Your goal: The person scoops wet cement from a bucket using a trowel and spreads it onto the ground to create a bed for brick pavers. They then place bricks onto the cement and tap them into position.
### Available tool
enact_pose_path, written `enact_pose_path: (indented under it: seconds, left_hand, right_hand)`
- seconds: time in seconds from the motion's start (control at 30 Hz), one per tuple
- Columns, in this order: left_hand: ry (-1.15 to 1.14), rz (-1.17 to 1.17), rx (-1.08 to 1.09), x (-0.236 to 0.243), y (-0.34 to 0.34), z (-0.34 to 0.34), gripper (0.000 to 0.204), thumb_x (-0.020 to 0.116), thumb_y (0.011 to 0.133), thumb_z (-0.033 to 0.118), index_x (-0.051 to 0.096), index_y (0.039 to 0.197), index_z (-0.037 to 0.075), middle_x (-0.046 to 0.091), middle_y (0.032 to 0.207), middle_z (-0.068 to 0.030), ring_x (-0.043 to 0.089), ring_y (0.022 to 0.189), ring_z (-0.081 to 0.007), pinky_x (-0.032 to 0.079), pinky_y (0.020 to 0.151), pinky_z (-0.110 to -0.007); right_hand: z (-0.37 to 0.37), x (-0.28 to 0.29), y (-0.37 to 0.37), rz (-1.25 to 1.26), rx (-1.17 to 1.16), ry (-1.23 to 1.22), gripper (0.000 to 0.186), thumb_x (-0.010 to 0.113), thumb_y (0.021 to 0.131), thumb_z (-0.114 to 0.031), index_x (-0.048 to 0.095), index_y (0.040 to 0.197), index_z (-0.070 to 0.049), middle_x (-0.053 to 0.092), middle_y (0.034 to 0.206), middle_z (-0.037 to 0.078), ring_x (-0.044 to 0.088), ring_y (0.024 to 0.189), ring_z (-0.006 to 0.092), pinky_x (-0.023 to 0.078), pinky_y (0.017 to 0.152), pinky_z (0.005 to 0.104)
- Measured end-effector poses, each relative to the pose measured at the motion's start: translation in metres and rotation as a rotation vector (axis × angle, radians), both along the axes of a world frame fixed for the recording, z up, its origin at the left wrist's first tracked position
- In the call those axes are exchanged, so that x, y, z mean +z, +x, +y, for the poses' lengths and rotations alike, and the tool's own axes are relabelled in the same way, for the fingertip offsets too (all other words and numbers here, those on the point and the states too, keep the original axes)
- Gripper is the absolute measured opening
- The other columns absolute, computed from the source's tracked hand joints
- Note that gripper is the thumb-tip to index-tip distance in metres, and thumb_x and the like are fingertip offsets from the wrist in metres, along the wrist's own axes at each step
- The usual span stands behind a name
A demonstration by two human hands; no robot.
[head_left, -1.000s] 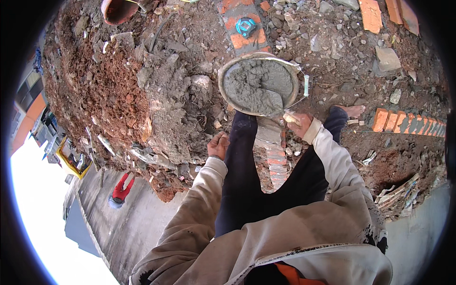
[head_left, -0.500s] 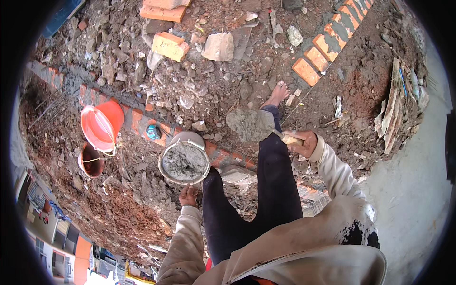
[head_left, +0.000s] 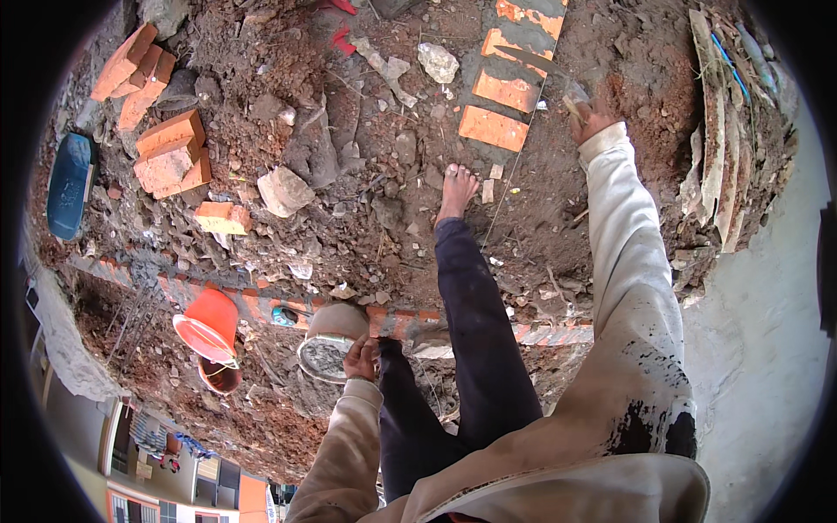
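Observation:
My right hand (head_left: 591, 120), arm stretched out to the far right, is closed on the handle of a trowel (head_left: 530, 59). The trowel's blade shows nearly edge-on over a row of orange bricks (head_left: 493, 128) with grey mortar between them. A string runs along the row's right side. Beside my left knee, my left hand (head_left: 360, 357) has its fingers curled at the rim of a bucket (head_left: 338, 321). Grey wet mortar (head_left: 326, 356) lies in that bucket, which leans toward me.
A low brick course (head_left: 405, 326) crosses the ground under my legs. Left of the bucket are a tape measure (head_left: 283, 316) and an orange bucket (head_left: 207, 317). Loose bricks (head_left: 174, 157), stones and a blue tub (head_left: 71, 185) are at far left; wood strips (head_left: 720, 131) lie at right.
My right hand has carried the trowel forward from near my knee to above the brick row, and its blade has turned edge-on. The view has shifted; my left hand stays by the mortar bucket.

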State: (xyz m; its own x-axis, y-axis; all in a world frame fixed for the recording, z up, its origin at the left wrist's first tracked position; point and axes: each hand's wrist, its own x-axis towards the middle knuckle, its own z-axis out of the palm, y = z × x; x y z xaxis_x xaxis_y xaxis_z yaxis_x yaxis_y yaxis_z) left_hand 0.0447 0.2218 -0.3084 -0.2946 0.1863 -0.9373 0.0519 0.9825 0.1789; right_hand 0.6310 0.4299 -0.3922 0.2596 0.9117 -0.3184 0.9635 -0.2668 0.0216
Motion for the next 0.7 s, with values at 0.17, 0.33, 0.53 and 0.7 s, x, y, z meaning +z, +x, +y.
enact_pose_path:
  seconds: [0.17, 0.33, 0.53, 0.7]
  left_hand:
    - [-0.035, 0.02, -0.052, 0.009, 0.009, 0.016, 0.033, 0.057, 0.084, 0.016, 0.056, 0.114, 0.002, 0.065, 0.087, -0.0048, 0.059, 0.063, -0.0123, 0.043, 0.051, -0.022]
    - [-0.061, 0.0, -0.122, -0.002, -0.007, 0.012, 0.042, 0.057, 0.085, 0.02, 0.051, 0.121, 0.0, 0.064, 0.091, -0.0098, 0.062, 0.068, -0.0159, 0.048, 0.055, -0.026]
    - [-0.081, 0.055, -0.112, 0.001, 0.002, 0.015, 0.036, 0.057, 0.085, 0.016, 0.054, 0.117, 0.0, 0.064, 0.088, -0.0087, 0.062, 0.067, -0.0152, 0.046, 0.053, -0.024]
    - [-0.091, 0.0, -0.104, 0.003, 0.011, 0.024, 0.04, 0.058, 0.085, 0.019, 0.052, 0.119, 0.0, 0.065, 0.09, -0.0092, 0.062, 0.07, -0.0155, 0.046, 0.055, -0.025]
  right_hand:
    - [-0.039, -0.02, -0.009, -0.019, -0.079, 0.159, 0.037, 0.061, 0.076, -0.023, 0.057, 0.113, -0.019, 0.054, 0.094, 0.014, 0.056, 0.088, 0.0328, 0.048, 0.073, 0.0414]
    - [-0.031, -0.042, 0.002, -0.214, -0.044, -0.141, 0.034, 0.058, 0.078, -0.023, 0.057, 0.112, -0.019, 0.054, 0.097, 0.014, 0.056, 0.09, 0.0354, 0.046, 0.078, 0.0455]
    - [-0.05, -0.032, -0.054, 0.091, -0.189, -0.081, 0.044, 0.058, 0.078, -0.022, 0.053, 0.121, -0.018, 0.053, 0.104, 0.018, 0.057, 0.091, 0.0363, 0.049, 0.074, 0.0454]
    - [-0.063, -0.056, -0.044, 0.099, -0.315, -0.143, 0.039, 0.057, 0.08, -0.023, 0.053, 0.118, -0.013, 0.052, 0.105, 0.018, 0.059, 0.086, 0.0363, 0.05, 0.075, 0.0437]
